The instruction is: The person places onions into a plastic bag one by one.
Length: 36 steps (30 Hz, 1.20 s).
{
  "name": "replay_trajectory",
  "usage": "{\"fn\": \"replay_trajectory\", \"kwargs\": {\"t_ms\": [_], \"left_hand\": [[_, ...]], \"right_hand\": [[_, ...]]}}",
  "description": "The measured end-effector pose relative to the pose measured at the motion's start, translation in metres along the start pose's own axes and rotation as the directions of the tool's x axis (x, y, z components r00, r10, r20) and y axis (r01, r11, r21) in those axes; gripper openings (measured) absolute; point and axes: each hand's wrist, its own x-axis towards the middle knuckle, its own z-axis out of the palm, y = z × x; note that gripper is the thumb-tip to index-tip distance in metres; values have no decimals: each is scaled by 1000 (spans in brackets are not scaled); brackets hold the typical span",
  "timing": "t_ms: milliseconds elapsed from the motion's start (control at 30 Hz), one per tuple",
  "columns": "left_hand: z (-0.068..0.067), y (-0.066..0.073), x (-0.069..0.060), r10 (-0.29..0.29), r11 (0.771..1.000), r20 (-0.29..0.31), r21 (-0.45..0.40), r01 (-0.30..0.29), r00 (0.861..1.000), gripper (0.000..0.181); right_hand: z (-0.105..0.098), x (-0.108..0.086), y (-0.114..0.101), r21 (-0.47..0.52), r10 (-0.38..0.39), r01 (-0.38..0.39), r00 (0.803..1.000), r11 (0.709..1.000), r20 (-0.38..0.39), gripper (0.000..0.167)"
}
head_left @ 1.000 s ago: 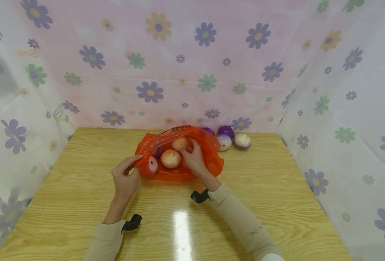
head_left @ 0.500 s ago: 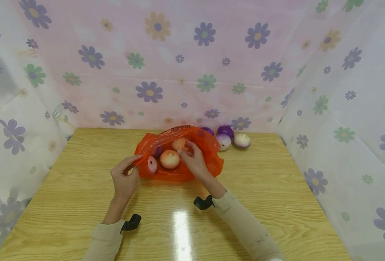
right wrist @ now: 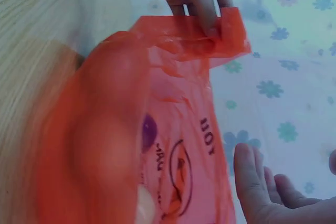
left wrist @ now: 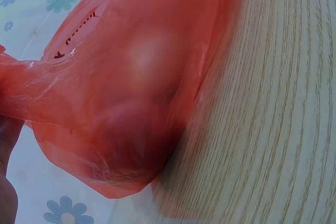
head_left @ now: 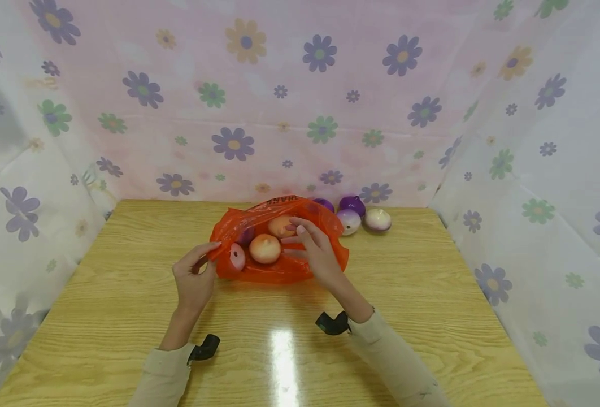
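Pinching the edge of one red plastic bag (head_left: pixel 274 276) on the table (head_left: pixel 101 282) with the left hand (head_left: pixel 196 274); holding the right hand (head_left: pixel 321 253) loosely spread at its mouth. Counting four onions (head_left: pixel 265 249) inside, four more onions (head_left: pixel 377 219) behind.

My left hand (head_left: pixel 195 277) and right hand (head_left: pixel 317 251): both bare. My left sleeve (head_left: pixel 160 384): beige cloth, long, reaching wrist. My right sleeve (head_left: pixel 394 362): matching beige, lightly creased; small dark marking (head_left: pixel 426 394) near lower edge of view, illegible. My left wrist fitting (head_left: pixel 205 347) and right wrist fitting (head_left: pixel 333 323): black, bent elbow shape, each projecting inward beside sleeve end.
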Motion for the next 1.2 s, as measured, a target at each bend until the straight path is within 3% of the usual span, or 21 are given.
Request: {"fn": "replay_trajectory", "kwargs": {"t_ms": [167,333,467,567,767,933,1067,1200], "left_hand": [[-1,0,-1,-6,1000,8,9,6,1000,28],[-1,-2,-2,-5,1000,11,17,5,1000,28],[-2,-2,-2,-6,1000,12,15,6,1000,28],[-1,-2,-1,-6,1000,13,12,6,1000,28],[-1,-1,-1,-9,1000,16,9,8,1000,28],[-1,-1,-2,-12,1000,15,6,12,1000,28],[-1,-1,-1,-7,1000,10,15,6,1000,28],[-1,-1,-1,1,1000,4,28,-1,1000,28]], "right_hand": [[-17,-7,-10,39,-146,147,989,988,-26,48],[-40,-10,-11,81,-285,296,951,952,-122,46],[-63,-9,-3,61,-327,346,921,936,-213,49],[-80,-8,6,39,-323,346,908,938,-268,42],[-111,-7,32,-20,-245,256,893,966,-378,36],[-143,-4,59,-136,-136,82,882,987,-451,43],[-167,-5,76,-265,-57,-85,872,960,-486,43],[-184,-8,87,-322,-8,-177,866,930,-499,40]]}}
